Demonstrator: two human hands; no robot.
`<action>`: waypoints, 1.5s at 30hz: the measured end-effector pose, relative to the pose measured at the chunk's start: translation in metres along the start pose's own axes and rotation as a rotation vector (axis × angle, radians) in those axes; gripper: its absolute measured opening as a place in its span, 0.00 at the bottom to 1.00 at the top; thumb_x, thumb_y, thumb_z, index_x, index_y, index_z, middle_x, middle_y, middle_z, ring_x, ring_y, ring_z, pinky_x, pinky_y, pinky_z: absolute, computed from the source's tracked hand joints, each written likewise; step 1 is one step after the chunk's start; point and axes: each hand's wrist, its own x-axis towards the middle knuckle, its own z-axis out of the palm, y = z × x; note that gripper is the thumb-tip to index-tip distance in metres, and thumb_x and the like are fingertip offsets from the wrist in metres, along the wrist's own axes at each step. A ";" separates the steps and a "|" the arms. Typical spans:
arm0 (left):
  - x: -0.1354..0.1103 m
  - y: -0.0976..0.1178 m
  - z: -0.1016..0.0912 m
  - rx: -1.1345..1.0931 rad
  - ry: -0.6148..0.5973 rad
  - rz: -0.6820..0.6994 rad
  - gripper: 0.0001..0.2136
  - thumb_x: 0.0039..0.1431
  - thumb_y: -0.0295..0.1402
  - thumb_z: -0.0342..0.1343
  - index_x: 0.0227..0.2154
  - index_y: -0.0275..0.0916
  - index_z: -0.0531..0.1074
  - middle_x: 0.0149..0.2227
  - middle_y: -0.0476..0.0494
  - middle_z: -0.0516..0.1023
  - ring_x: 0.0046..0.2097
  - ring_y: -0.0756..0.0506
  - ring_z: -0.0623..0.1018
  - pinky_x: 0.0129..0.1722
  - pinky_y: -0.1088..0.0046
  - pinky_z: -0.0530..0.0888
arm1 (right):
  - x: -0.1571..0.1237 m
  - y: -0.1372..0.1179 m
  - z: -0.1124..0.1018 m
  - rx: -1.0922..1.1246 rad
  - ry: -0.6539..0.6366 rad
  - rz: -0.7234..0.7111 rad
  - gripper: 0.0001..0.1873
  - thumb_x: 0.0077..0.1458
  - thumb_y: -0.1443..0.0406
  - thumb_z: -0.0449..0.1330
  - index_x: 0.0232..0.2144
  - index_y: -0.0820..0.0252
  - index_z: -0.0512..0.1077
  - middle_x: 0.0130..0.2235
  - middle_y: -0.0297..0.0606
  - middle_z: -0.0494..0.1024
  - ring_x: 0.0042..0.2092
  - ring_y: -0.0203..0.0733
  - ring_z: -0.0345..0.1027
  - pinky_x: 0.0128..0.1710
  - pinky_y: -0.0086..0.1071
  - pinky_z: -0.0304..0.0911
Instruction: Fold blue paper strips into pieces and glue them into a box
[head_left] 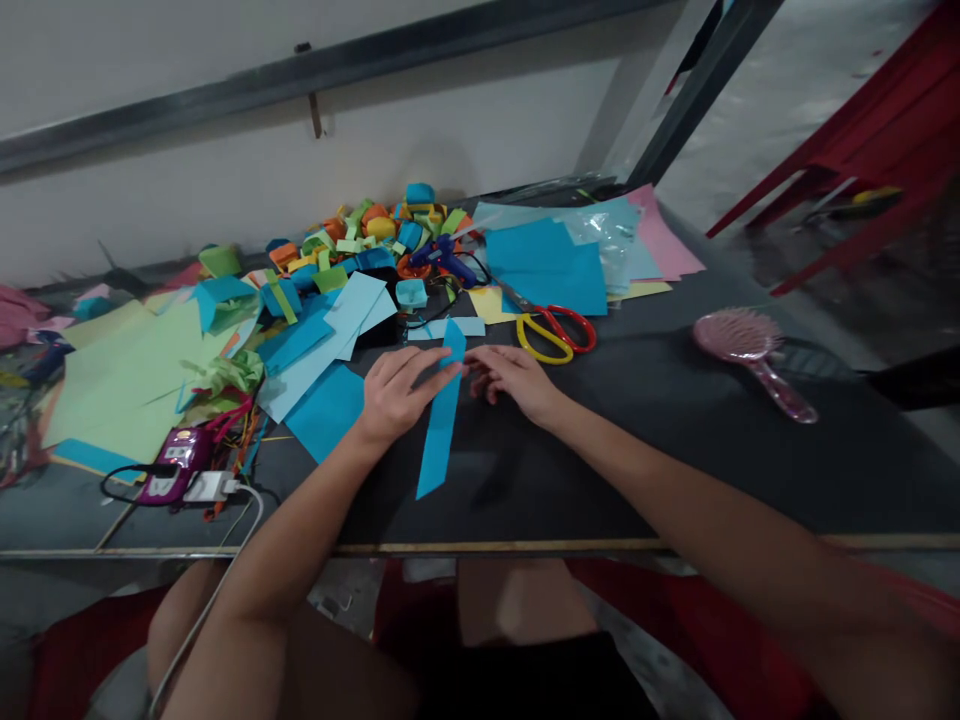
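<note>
A strip of blue paper [442, 430] is pinched near its upper end between the thumb and fingers of my left hand [397, 392]. Its long lower part slants down over the dark tabletop. My right hand [514, 378] is just right of the strip, fingers loosely bent and somewhat apart. Its fingertips are at the strip's edge; whether they touch it I cannot tell. Beyond the hands lie scissors [551, 335] with one yellow and one red handle. A narrow light-blue strip [457, 328] rests behind the fingers.
Folded colored paper pieces [375, 230] are heaped by the wall, next to a blue glue gun [448, 262]. Blue sheets [544, 262] lie at the back right, green sheets [127, 370] at left. A purple device [180, 462] with a cable and a pink hairbrush [750, 350] flank the hands.
</note>
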 end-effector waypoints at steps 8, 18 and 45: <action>0.002 -0.003 0.007 -0.043 -0.112 0.040 0.11 0.59 0.37 0.58 0.43 0.49 0.80 0.50 0.40 0.78 0.48 0.41 0.77 0.54 0.62 0.68 | -0.013 -0.015 0.010 -0.090 0.130 -0.223 0.26 0.49 0.44 0.62 0.19 0.60 0.70 0.15 0.30 0.64 0.18 0.30 0.52 0.20 0.29 0.49; 0.008 0.003 0.021 -0.556 -0.098 -0.308 0.15 0.51 0.47 0.64 0.30 0.38 0.80 0.27 0.46 0.77 0.29 0.49 0.73 0.30 0.73 0.68 | -0.022 -0.012 0.004 -0.433 -0.018 -0.387 0.18 0.53 0.55 0.61 0.19 0.62 0.71 0.19 0.32 0.67 0.22 0.30 0.54 0.23 0.28 0.51; 0.007 0.011 0.028 -0.684 -0.022 -0.460 0.17 0.42 0.46 0.70 0.30 0.39 0.82 0.31 0.45 0.82 0.34 0.47 0.77 0.35 0.71 0.72 | -0.019 -0.008 0.009 -0.141 0.009 -0.241 0.19 0.51 0.52 0.63 0.20 0.61 0.72 0.18 0.31 0.69 0.19 0.30 0.61 0.19 0.26 0.55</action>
